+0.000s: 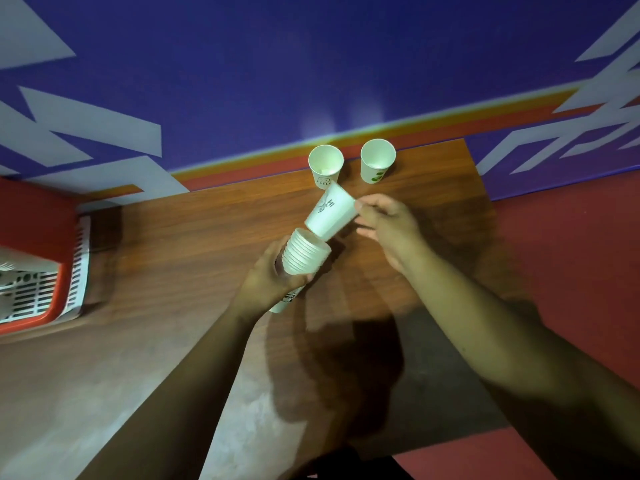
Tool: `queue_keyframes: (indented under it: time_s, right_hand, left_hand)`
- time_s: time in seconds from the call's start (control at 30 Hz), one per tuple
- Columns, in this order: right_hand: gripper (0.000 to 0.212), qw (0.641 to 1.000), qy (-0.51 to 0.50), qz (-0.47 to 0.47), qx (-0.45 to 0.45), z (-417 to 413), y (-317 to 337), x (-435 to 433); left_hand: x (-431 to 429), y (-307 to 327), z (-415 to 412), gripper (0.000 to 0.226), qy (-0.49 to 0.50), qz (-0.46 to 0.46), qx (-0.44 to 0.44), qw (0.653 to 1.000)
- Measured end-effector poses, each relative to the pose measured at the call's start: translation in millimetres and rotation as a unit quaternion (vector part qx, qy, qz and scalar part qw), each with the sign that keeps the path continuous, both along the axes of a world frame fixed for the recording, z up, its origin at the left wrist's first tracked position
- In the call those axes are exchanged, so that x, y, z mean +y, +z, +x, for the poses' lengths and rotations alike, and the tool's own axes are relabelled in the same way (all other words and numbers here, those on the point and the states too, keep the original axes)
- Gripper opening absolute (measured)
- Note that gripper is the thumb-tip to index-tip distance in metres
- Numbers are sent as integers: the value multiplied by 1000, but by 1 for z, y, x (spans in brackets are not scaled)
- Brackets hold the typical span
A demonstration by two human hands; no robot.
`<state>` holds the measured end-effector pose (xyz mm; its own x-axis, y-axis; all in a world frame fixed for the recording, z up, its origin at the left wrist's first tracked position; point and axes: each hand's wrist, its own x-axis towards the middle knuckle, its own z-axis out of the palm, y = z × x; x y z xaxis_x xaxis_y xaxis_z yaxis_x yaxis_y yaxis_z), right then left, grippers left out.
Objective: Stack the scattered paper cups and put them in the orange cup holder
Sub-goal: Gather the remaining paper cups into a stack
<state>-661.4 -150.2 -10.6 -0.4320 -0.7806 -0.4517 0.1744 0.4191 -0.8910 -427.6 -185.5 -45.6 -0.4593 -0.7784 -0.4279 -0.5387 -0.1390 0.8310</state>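
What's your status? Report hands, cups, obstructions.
Left hand grips white paper cup stack. Right hand tilts single white paper cup over it. Nothing obstructing.

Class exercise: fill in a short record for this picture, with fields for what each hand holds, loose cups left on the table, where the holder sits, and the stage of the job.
left hand: grips the stack of nested cups, tilted
right hand: holds a single cup by its rim, base aimed at the stack's open top
loose cups: two upright at the table's far edge, left cup and right cup
orange cup holder: far left of the table
stage: single cup not yet seated in the stack
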Motion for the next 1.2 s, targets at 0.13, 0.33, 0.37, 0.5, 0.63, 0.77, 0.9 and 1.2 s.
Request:
queue_keyframes:
  time_s: [0.13,0.33,0.37,0.5,0.63,0.77,0.9,1.2]
  right_hand:
    - [8,991,126,27,42,10,1,-1]
    - [12,970,230,59,52,24,-4,-18]
    - [16,973,216,60,64,22,-9,-27]
    - [34,962,124,23,244,3,-32,-72]
    - [49,921,163,50,351,0,-42,-104]
    - [42,875,215,101,422,0,-57,-108]
    - [38,870,206,106,434,0,-69,-102]
    - [9,917,150,27,368,-5,-58,-95]
  left_hand:
    - [-7,5,-3,81,-16,-11,13,1000]
    - [-16,6,1,71,26,-13,35,999]
    - [-18,6,4,71,37,-10,35,999]
    - [-22,3,18,59,58,-9,30,998]
    - [-19,3,30,65,78,5,33,996]
    - [-15,3,36,67,85,21,46,995]
    - [-14,-1,41,66,74,34,43,996]
    - [-15,-3,39,66,93,35,29,995]
